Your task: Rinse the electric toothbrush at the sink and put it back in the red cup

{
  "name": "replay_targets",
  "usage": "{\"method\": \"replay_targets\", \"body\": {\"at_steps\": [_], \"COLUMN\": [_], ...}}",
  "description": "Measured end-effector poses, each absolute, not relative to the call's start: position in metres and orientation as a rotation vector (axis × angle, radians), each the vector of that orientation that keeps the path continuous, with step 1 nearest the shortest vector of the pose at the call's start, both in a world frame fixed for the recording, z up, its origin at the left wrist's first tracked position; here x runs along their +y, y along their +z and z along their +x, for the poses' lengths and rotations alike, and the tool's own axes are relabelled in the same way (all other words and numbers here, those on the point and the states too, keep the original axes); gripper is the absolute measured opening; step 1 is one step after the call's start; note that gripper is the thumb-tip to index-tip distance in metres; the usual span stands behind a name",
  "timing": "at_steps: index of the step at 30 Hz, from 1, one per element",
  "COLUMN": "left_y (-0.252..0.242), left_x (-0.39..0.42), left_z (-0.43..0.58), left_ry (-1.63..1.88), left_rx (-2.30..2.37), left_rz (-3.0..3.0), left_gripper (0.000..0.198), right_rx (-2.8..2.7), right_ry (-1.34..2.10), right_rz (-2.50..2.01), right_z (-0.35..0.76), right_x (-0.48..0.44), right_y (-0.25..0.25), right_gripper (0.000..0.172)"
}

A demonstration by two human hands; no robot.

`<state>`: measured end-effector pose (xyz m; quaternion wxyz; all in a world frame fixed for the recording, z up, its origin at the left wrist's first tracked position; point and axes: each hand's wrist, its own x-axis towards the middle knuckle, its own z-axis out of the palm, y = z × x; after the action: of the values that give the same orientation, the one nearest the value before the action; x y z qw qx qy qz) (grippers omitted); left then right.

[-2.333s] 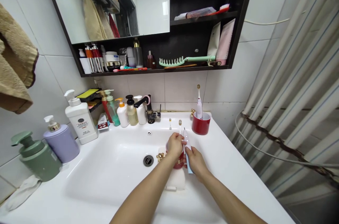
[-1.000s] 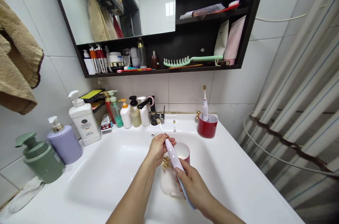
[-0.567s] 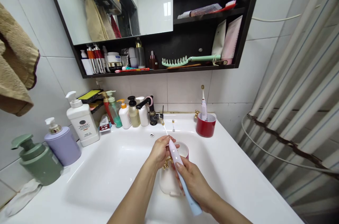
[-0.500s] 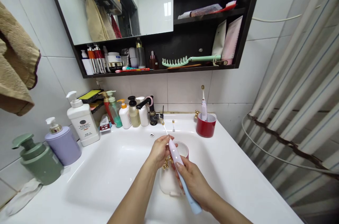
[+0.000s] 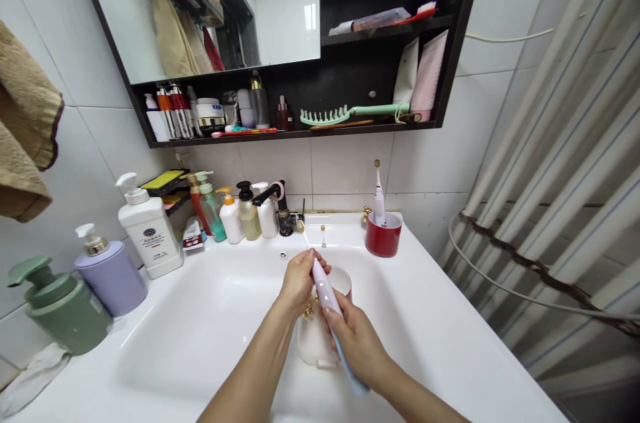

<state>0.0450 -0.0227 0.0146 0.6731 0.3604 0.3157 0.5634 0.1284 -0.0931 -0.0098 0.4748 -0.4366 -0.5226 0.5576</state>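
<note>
Over the sink, an electric toothbrush [image 5: 325, 286] with a pink-to-blue handle slants up and to the left. My right hand [image 5: 359, 338] is closed around the lower part of its handle. At the upper end, where the thin white neck joins the handle, my left hand [image 5: 299, 281] pinches it with thumb and fingers. Below my hands in the basin lie a white rounded case [image 5: 316, 344], partly covered, and a cup [image 5: 344, 278] with a white inside. Gold-coloured pieces [image 5: 310, 308] show beside my left hand.
A red cup [image 5: 384, 236] holding another electric toothbrush [image 5: 379, 200] stands on the right rim. A small brush head [image 5: 323, 235] is by the black faucet [image 5: 284, 213]. Pump bottles [image 5: 150, 233] line the left side. A dark cabinet [image 5: 350, 86] hangs above; pipes [image 5: 565, 163] run at the right.
The toothbrush has turned a little, its lower end swinging slightly left and blurring. Both hands keep their hold. The whole view has shifted slightly.
</note>
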Motion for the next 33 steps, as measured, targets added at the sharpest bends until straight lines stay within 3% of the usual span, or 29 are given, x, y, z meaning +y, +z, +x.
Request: {"method": "replay_targets", "body": {"at_steps": [9,15,19,26,33], "left_y": [0.017,0.018,0.002,-0.031,-0.032], "left_x": [-0.025,-0.024,-0.026,-0.039,-0.022], "left_z": [0.045,0.043,0.033,0.028,0.043], "left_ry": [1.23,1.287,1.307,0.886,0.787], "left_rx": [0.567,0.731,1.018,1.214,1.261], "left_rz": [0.665,0.898,1.358,2.272,2.435], "left_gripper": [0.02,0.021,0.019,0.024,0.016], "right_rx": [-0.984,-1.191,-1.159,-1.239,-1.387], "right_ry": [1.792,1.41,1.071,0.86,0.759], "right_rz": [-0.835,-0.975,-0.986,-1.147,-1.373], "right_z": [0.125,0.128,0.14,0.151,0.16], "right_x": [-0.098,-0.089,-0.058,-0.012,-0.005], "right_y": [-0.001,0.001,0.019,0.009,-0.023], "right_gripper": [0.025,0.023,0.024,0.026,0.021]}}
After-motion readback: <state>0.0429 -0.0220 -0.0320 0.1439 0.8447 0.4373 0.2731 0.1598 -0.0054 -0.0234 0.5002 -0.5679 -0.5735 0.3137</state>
